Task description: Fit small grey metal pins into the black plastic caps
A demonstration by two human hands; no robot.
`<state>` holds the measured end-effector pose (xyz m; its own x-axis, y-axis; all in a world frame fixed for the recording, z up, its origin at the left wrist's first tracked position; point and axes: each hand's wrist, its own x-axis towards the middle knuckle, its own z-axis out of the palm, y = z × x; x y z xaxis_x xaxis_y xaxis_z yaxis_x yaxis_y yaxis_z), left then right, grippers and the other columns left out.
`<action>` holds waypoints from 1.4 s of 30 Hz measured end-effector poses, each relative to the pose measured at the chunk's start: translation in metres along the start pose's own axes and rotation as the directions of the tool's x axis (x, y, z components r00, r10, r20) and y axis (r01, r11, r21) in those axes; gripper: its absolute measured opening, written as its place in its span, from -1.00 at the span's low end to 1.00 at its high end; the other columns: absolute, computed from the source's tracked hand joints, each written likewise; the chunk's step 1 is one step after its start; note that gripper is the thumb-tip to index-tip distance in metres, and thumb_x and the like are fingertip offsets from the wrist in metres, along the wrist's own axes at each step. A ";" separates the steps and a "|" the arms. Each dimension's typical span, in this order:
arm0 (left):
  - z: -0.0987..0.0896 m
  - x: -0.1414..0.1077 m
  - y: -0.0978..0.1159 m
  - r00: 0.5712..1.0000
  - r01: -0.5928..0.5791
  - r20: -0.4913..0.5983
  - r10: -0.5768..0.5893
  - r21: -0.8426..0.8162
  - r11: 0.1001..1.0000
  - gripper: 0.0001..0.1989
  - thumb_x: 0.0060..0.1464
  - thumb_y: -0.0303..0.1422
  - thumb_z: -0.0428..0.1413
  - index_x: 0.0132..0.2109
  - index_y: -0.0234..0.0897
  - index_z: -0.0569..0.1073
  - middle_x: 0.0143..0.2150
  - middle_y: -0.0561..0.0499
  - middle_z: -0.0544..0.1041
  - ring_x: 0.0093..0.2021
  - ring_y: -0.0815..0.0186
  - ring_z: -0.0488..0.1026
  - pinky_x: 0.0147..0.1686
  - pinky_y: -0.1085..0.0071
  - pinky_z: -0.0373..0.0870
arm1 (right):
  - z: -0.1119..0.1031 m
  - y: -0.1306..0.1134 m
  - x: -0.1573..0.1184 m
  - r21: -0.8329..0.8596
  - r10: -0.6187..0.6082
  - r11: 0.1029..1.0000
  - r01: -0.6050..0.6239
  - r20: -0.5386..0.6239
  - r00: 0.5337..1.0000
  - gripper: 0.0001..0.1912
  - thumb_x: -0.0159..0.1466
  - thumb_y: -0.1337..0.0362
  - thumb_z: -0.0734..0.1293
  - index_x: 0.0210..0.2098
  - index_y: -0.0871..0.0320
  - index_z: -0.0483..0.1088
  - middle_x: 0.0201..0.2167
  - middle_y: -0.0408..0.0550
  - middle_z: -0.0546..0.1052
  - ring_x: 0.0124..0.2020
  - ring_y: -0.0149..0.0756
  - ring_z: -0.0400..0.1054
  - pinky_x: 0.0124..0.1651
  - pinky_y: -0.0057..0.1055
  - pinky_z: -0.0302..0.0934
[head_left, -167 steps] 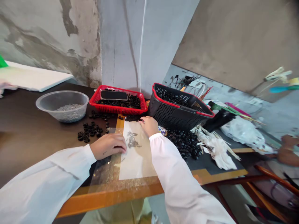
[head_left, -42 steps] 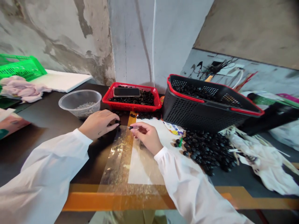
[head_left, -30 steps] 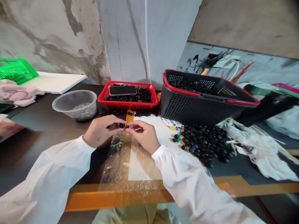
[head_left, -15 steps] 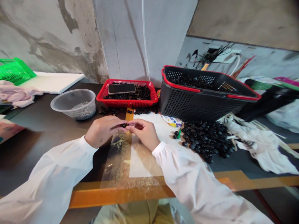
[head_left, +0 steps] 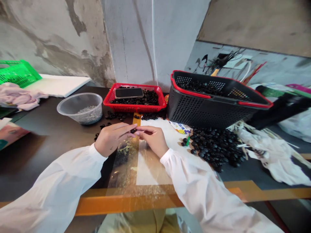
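Head view: in the left hand (head_left: 109,139), pinched between thumb and fingers, a small black button-like piece (head_left: 133,130), located above the upper edge zone of a white sheet (head_left: 148,171) and clear film (head_left: 121,181). At the piece's other edge, the right hand (head_left: 155,139), with thumb and forefinger pressed together; impossible to tell whether closed on the same piece or on a second, finer part. Beyond, a red basket (head_left: 136,108) bearing a phone (head_left: 129,93) on similar black pieces; beside it, a clear bowl (head_left: 80,111) with small, pale metallic-looking contents. To the right, a tall black basket (head_left: 194,111) and a loose dark heap (head_left: 216,149) on the tabletop (head_left: 245,171). Judged by look: very light, stiff, probably hard plastic; likely smooth and apt to slip or roll if squeezed off-centre; not notably fragile. Best taken by the rim, between thumb and forefinger pads, with opposite edges supported. Hidden or uncertain: most of the piece, covered by fingertips; its underside and any hole or stem; the palms, turned away; the exact form of the bowl's contents, too small to resolve; both sleeves (head_left: 55,184), cut off by the frame.
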<state>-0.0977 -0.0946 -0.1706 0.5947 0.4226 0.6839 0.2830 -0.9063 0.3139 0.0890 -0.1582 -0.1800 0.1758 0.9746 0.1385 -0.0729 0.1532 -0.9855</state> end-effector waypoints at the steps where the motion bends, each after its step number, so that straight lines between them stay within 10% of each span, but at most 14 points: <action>1: 0.002 0.000 0.002 0.998 0.056 -0.033 -0.057 -0.032 0.998 -0.62 0.20 -0.22 0.20 0.14 -0.16 0.50 -0.14 -0.01 0.66 -0.28 0.33 0.61 -0.20 0.44 0.55 | 0.000 -0.003 -0.001 -0.019 -0.024 1.000 0.024 -0.005 1.000 -0.77 0.05 0.21 0.52 -0.27 0.09 0.65 -0.33 -0.07 0.66 -0.39 -0.33 0.47 -0.30 -0.39 0.38; 6: 0.010 0.000 0.012 0.926 0.309 -0.103 -0.363 -0.343 0.887 -0.67 0.04 -0.15 0.32 -0.13 -0.26 0.54 -0.30 -0.02 0.67 -0.34 0.25 0.64 -0.26 0.38 0.62 | 0.002 -0.014 -0.006 -0.036 -0.090 0.995 0.088 -0.034 0.995 -0.67 0.05 0.23 0.54 -0.16 0.07 0.61 -0.33 -0.12 0.63 -0.38 -0.38 0.45 -0.30 -0.45 0.33; 15: 0.012 -0.001 0.013 0.860 0.425 -0.051 -0.508 -0.478 0.768 -0.70 -0.04 -0.17 0.37 -0.24 -0.27 0.56 -0.41 -0.01 0.66 -0.39 0.26 0.63 -0.33 0.45 0.57 | 0.003 -0.017 -0.008 -0.122 -0.211 0.971 0.204 -0.044 0.976 -0.83 0.11 0.18 0.52 -0.31 0.09 0.63 -0.36 -0.10 0.59 -0.40 -0.38 0.38 -0.36 -0.46 0.26; 31: 0.014 -0.003 0.008 0.863 0.419 -0.049 -0.503 -0.488 0.766 -0.66 -0.02 -0.13 0.35 -0.22 -0.29 0.56 -0.40 -0.03 0.66 -0.41 0.28 0.62 -0.37 0.47 0.55 | 0.002 -0.016 -0.008 -0.023 -0.209 0.977 0.210 0.048 0.977 -0.84 0.17 0.29 0.46 -0.24 0.00 0.64 -0.23 -0.09 0.57 -0.21 -0.33 0.46 -0.17 -0.40 0.38; 42: 0.012 0.001 0.002 0.951 0.191 -0.197 -0.240 -0.238 0.952 -0.77 0.04 -0.14 0.31 -0.24 -0.17 0.66 -0.13 -0.05 0.47 -0.25 0.34 0.48 -0.32 0.44 0.51 | 0.003 -0.005 -0.005 0.266 0.141 0.943 -0.202 0.232 0.963 -0.48 0.12 0.11 0.52 0.07 -0.01 0.46 -0.09 -0.11 0.59 -0.09 -0.28 0.51 0.07 -0.21 0.42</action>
<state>-0.0873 -0.0964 -0.1776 0.3493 0.6180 0.7043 0.2039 -0.7838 0.5866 0.0860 -0.1632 -0.1755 -0.0684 0.9975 0.0171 -0.3653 -0.0091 -0.9309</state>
